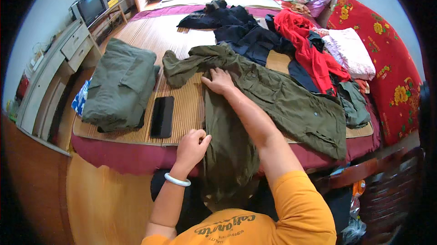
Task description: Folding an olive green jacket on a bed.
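An olive-green jacket (273,91) with snap buttons and pockets lies spread across the bed. One long part of it, apparently a sleeve, runs towards me and hangs over the bed's front edge. With curled fingers and thumb, my left hand (193,149) pinches the left edge of that hanging part; a pale bangle circles the wrist. My right hand (218,80) rests palm down on the upper part of the jacket, fingers spread, gripping nothing. Left of the jacket, a black smartphone (162,117) lies on the bamboo mat (186,108). Beside the phone sits a folded grey-green garment stack (119,86).
Dark navy clothes (239,33), a red garment (304,47) and a folded white-and-lilac cloth (350,54) lie beyond and to the right. A red floral panel (385,67) leans at the right wall. A desk (51,71) lines the left; a wooden chair (382,190) stands at lower right.
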Demonstrator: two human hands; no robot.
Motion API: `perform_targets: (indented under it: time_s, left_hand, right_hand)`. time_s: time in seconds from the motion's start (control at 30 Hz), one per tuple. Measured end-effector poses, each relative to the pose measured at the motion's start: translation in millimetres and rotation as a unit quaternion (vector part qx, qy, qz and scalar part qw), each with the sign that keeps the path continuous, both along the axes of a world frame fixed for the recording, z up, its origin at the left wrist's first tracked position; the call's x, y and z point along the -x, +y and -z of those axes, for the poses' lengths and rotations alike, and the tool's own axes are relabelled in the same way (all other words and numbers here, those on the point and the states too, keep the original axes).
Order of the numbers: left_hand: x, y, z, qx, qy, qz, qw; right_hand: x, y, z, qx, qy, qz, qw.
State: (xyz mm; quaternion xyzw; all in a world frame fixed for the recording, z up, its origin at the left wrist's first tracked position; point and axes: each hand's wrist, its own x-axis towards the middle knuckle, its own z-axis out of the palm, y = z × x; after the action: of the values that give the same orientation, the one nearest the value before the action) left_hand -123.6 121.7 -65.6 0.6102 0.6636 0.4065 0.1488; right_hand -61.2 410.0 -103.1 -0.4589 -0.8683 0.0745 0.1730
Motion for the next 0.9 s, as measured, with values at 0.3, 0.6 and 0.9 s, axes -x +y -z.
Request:
perform_targets:
  time_s: [0.3,0.6,0.9]
  left_hand:
    - [-11,9,-16,0.081,0.038,-0.004,0.996]
    - [9,4,9,0.123,-0.223,0.034,0.966]
    - [6,5,3,0.178,-0.383,0.073,0.903]
  right_hand:
    - [-144,124,-15,-0.071,0.023,0.199,0.977]
    - [-131,131,-77,0.314,-0.093,0.001,0.945]
    - [-128,126,-83,0.543,0.029,0.02,0.839]
